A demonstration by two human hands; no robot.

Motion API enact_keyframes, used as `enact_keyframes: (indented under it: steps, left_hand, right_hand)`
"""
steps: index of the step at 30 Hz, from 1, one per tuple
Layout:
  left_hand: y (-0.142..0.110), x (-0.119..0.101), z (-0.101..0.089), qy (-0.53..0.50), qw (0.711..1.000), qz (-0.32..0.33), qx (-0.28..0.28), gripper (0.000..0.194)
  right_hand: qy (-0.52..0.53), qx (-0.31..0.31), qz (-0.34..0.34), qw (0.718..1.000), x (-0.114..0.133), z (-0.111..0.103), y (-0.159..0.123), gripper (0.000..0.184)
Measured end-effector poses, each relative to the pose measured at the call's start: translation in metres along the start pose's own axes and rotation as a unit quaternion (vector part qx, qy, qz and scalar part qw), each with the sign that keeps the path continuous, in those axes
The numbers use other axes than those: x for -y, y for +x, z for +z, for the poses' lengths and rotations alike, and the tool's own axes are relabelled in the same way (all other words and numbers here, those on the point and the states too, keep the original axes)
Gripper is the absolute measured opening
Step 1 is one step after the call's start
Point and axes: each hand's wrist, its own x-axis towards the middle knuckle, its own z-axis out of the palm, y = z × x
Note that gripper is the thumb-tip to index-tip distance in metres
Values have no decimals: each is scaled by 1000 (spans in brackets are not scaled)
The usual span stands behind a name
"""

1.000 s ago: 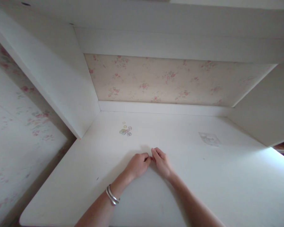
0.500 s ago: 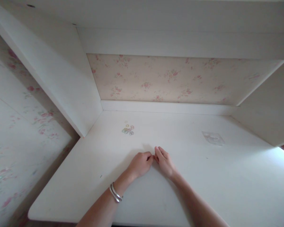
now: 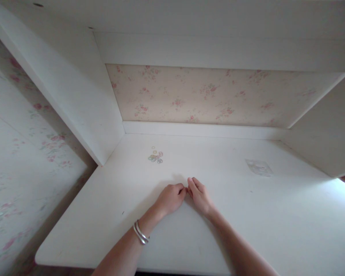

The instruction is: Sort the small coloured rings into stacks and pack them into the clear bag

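The fingers of the left hand [image 3: 171, 198] and right hand [image 3: 199, 194] are curled and meet; whatever they pinch is too small to tell. Beyond them, small colored rings [image 3: 155, 156] lie toward the back edge of the desk [image 3: 103, 222], left of center.

Left wrist [image 3: 152, 219]: silver-tone bracelet [image 3: 141, 233], two slim rounded bands, shiny metal finish. Can't tell if one piece or two. Left hand [image 3: 171, 198], right hand [image 3: 200, 197] bare, both forearms [image 3: 232, 239] bare to frame edge.
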Motion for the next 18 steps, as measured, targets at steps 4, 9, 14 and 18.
enact_keyframes:
  steps: [4, 9, 14, 18]
  left_hand:
    - [0, 1, 0, -9, 1000, -4, 9, 37]
    - [0, 4, 1, -16, 1000, 4, 10, 37]
    - [1, 6, 3, -17, 1000, 6, 10, 36]
    - [1, 6, 3, -18, 1000, 8, 12, 36]
  right_hand:
    - [8, -6, -4, 1000, -1, 1, 0, 48]
    - [-3, 3, -5, 1000, -2, 0, -1, 47]
    - [-12, 5, -4, 1000, -4, 0, 0, 48]
    - [-12, 11, 3, 1000, -2, 0, 0, 48]
